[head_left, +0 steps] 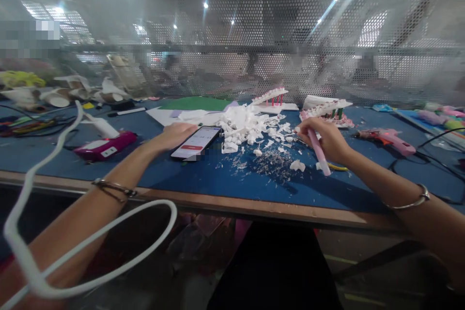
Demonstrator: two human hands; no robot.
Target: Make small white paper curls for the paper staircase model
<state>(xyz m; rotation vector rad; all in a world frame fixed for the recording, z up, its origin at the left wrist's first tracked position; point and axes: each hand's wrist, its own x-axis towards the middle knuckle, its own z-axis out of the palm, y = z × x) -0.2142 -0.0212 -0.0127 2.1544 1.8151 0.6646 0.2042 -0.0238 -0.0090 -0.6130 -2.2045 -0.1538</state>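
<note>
A phone (196, 144) with a lit screen lies on the blue table, left of the paper scraps. At its left edge is my left hand (177, 136), fingers stretched toward its top and partly blurred. My right hand (329, 141) is closed around a pink pen-shaped tool (317, 147), its pale end slanting down toward me. The tool's other end is hidden by my fingers. Between my hands spreads a heap of torn white pieces (241, 128), with fine white shavings (274, 164) in front. A larger white scrap (297, 165) lies near my right hand.
Behind the heap stand two small white models with coloured posts, the left one (272, 99) and the right one (327, 106). A pink glue gun (388, 139) lies at right, a magenta power bank (106, 146) at left. A white cable (27, 203) loops across my left arm.
</note>
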